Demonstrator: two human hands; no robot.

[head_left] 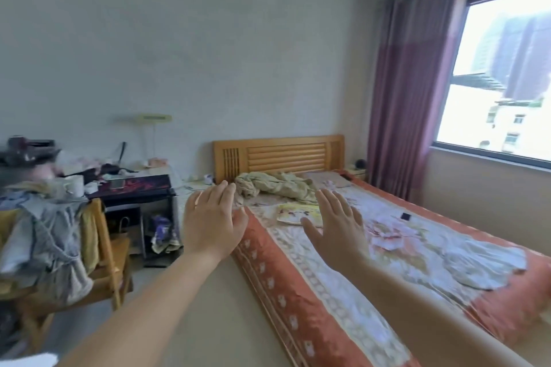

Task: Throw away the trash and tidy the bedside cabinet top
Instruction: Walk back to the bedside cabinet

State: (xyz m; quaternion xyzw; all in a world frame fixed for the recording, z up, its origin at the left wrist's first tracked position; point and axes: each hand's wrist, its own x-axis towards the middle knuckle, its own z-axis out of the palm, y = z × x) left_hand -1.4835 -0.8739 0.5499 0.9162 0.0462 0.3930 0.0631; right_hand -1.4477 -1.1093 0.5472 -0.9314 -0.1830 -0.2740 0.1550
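My left hand (211, 219) and my right hand (338, 225) are both stretched out in front of me, palms facing away, fingers spread, holding nothing. Far beyond them, the bedside cabinet top (193, 185) shows left of the wooden headboard (278, 155), with small pale items on it that are too blurred to name. My left hand partly hides that cabinet. A second small cabinet (356, 171) stands at the bed's far right corner with a dark round object on it.
A bed (372, 247) with an orange floral cover fills the right side; a crumpled blanket (274, 185) lies near its head. A cluttered dark desk (134, 185) and a wooden chair (101, 250) draped with clothes stand left. Purple curtain (411, 92) and window are right.
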